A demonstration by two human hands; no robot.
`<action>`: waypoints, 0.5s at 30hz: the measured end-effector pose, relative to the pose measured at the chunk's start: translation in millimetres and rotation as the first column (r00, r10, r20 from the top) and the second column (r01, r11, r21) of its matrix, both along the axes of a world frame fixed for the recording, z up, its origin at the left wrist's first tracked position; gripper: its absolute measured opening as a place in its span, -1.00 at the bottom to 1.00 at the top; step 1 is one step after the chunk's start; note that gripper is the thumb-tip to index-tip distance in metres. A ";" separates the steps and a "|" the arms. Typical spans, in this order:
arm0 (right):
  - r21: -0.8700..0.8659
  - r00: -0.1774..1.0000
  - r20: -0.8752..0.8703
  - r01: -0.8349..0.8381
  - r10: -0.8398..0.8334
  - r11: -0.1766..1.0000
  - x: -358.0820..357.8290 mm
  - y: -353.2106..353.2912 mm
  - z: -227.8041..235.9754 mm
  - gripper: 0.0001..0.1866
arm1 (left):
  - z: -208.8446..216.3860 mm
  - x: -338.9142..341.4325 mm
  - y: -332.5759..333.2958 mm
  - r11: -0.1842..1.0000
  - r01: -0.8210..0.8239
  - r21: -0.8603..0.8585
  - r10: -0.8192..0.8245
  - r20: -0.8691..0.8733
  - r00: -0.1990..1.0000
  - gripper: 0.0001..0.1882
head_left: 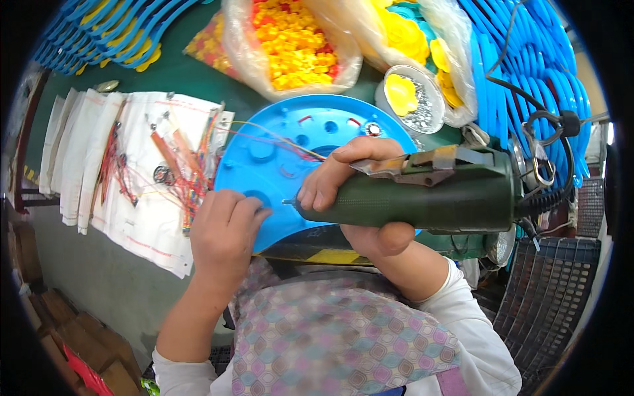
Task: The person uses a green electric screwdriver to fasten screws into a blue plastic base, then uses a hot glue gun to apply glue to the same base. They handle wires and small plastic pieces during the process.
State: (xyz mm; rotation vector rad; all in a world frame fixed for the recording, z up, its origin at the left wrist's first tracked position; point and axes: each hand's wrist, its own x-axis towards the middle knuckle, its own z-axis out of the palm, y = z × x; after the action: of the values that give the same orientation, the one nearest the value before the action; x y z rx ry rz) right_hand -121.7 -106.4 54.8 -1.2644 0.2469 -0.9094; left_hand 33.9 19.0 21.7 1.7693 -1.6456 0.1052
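A dark green electric screwdriver (429, 198) lies across my right hand (331, 177), whose fingers wrap round its body near the front end. Its thin metal bit points left, toward my left hand (228, 221). That hand is closed, thumb and fingers pinched together at the left rim of a blue plastic shell (297, 119); anything between them is too small or hidden to name. The shell is rounded, with moulded posts and recesses, and a small round metal part (373, 129) sits near its far right edge. Thin coloured wires (277, 137) cross into the shell from the left.
White sheets with bundled wires (175, 155) lie to the left. Bags of yellow and red parts (290, 49) and yellow flower-shaped pieces (403, 33) stand behind, beside a bowl of screws (426, 115). Stacked blue pieces (528, 72) fill the far right, near a hanging cable (568, 158).
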 end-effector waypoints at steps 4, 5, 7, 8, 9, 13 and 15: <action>-0.049 1.000 -0.006 -0.016 0.015 0.999 23.4 7.9 -14.7 0.01 | -12.0 10.1 17.1 0.996 -0.011 0.089 0.012 -0.015 1.000 -0.75; -0.051 1.000 -0.006 -0.024 0.024 0.998 28.0 10.3 -16.2 0.00 | -14.3 10.7 20.1 0.993 -0.008 0.114 0.010 -0.019 1.000 -0.75; -0.081 0.999 -0.027 -0.029 0.027 0.996 32.1 10.9 -18.9 0.00 | -15.4 9.5 23.5 0.993 -0.029 0.113 0.030 -0.012 0.999 -0.75; -0.096 0.999 -0.038 -0.031 0.028 0.995 34.1 11.3 -20.0 -0.01 | -14.8 9.3 23.7 0.995 -0.052 0.081 0.051 0.008 0.999 -0.75; -0.086 0.999 -0.032 -0.037 0.035 0.996 35.8 12.7 -19.8 -0.01 | -14.6 8.6 22.3 0.997 -0.064 0.043 0.063 0.023 0.998 -0.74; -0.077 0.998 -0.046 -0.054 0.051 0.996 41.3 16.7 -19.6 -0.02 | -12.4 15.2 29.1 0.989 -0.150 0.006 0.150 -0.003 0.989 -0.72; -0.081 0.996 -0.078 -0.054 0.048 0.995 41.3 16.2 -19.2 -0.01 | -16.5 17.9 31.5 0.991 -0.135 0.015 0.135 -0.028 0.990 -0.71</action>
State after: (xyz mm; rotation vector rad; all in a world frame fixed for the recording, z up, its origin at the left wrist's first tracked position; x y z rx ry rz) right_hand -80.4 -90.1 35.6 -1.3776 0.2379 -0.8359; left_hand 51.9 50.5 5.2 1.8823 -1.5083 0.1304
